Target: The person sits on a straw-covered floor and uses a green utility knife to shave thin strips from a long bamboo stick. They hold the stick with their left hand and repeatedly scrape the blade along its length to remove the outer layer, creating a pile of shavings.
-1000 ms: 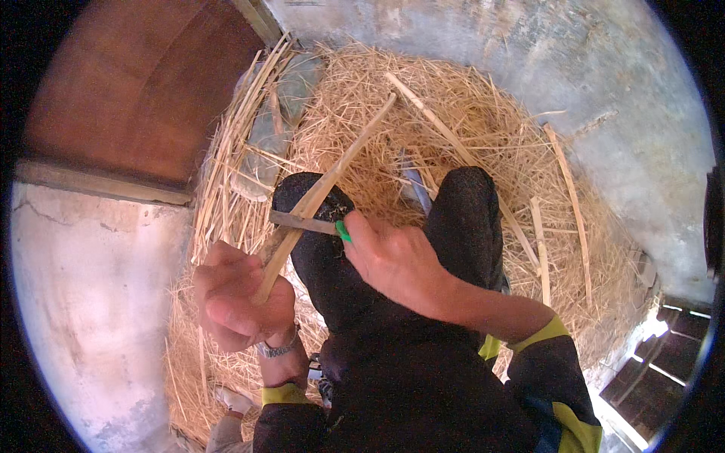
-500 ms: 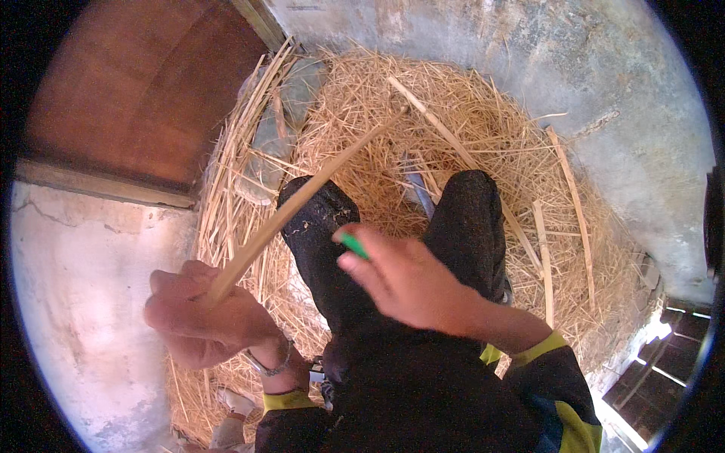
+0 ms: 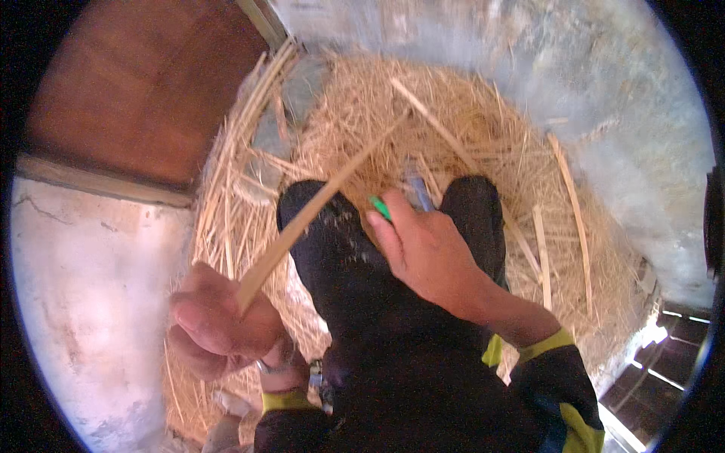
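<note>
My left hand (image 3: 223, 321) is closed around the near end of a long, pale bamboo strip (image 3: 317, 200). From that fist the strip slants up and away to the right, crossing over my left knee, and its far tip lies over the straw. My right hand (image 3: 442, 253) is closed above the gap between my knees, on a small bright green object (image 3: 380, 207). Only one end of it shows past the thumb, so its kind is hidden. The green end is apart from the strip, to its right.
Straw and shavings (image 3: 355, 90) cover the floor around my dark trousers (image 3: 377, 325). Other bamboo strips (image 3: 574, 204) lie on the right, and a bundle of thin strips (image 3: 234, 151) lies at the left. A blue-grey object (image 3: 420, 193) sits between my knees. Stained walls (image 3: 604, 90) close in.
My right hand has moved up and slightly right with the green object, away from the strip. My left hand has shifted a little right and down, still gripping the strip.
</note>
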`<act>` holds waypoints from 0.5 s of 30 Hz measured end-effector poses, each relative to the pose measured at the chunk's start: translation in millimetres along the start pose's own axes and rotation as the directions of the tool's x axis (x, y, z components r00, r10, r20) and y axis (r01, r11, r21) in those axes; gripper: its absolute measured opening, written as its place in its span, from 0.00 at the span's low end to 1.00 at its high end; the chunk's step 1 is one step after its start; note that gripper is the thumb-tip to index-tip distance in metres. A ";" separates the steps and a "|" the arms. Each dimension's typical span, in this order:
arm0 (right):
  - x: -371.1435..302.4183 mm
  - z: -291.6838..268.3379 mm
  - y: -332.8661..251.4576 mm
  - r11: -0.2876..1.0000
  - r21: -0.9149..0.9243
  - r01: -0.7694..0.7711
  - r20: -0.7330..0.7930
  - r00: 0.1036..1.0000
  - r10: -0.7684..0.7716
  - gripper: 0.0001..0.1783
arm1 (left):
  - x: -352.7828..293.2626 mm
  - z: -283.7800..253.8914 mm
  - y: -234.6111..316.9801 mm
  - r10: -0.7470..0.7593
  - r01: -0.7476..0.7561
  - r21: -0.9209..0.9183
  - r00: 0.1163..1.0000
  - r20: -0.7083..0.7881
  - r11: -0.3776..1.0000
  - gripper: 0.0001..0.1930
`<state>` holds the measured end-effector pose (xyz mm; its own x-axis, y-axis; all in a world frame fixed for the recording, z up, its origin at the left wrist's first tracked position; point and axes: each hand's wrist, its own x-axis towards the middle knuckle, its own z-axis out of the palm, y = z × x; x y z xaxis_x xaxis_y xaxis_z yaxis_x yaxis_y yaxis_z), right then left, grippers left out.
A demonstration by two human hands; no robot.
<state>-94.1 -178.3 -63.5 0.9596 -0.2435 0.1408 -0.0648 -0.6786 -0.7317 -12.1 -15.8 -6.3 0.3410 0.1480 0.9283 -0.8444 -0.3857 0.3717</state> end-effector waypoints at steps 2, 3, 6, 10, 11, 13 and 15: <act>-10.1 -16.2 -33.8 0.974 0.181 0.136 0.042 0.988 -0.146 0.10 | 5.5 -3.1 -3.1 0.186 -0.183 -0.036 0.965 0.182 0.982 0.18; -12.9 -18.6 -42.1 0.966 0.172 0.194 0.066 0.976 -0.208 0.11 | 12.3 0.2 -7.8 0.303 -0.232 -0.281 0.922 0.241 0.931 0.17; -15.2 -19.9 -49.4 0.971 0.002 0.240 0.113 0.965 -0.239 0.11 | 20.4 9.1 -2.1 0.379 -0.280 -0.328 0.877 0.294 0.902 0.16; -15.1 9.6 -16.8 0.972 -0.159 0.175 0.018 0.984 -0.175 0.11 | 10.2 15.7 3.6 0.313 -0.213 -0.321 0.900 0.303 0.923 0.18; -15.3 10.8 -11.3 0.972 -0.175 0.159 -0.015 0.986 -0.164 0.10 | 5.5 16.9 3.6 0.275 -0.184 -0.300 0.913 0.300 0.936 0.19; -15.4 10.0 -25.8 0.981 -0.094 0.171 0.051 0.985 -0.167 0.10 | 6.0 11.1 5.6 0.245 -0.173 -0.258 0.929 0.278 0.950 0.20; -23.4 2.6 -41.9 0.978 0.007 0.208 0.065 0.976 -0.208 0.09 | 4.8 12.7 7.4 0.261 -0.197 -0.272 0.939 0.224 0.942 0.20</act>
<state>-113.2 -142.3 -37.9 0.9679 -0.0513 0.2459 0.1379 -0.7097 -0.6909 -11.5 -29.6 0.8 0.1924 -0.1652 0.9673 -0.9749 -0.1443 0.1693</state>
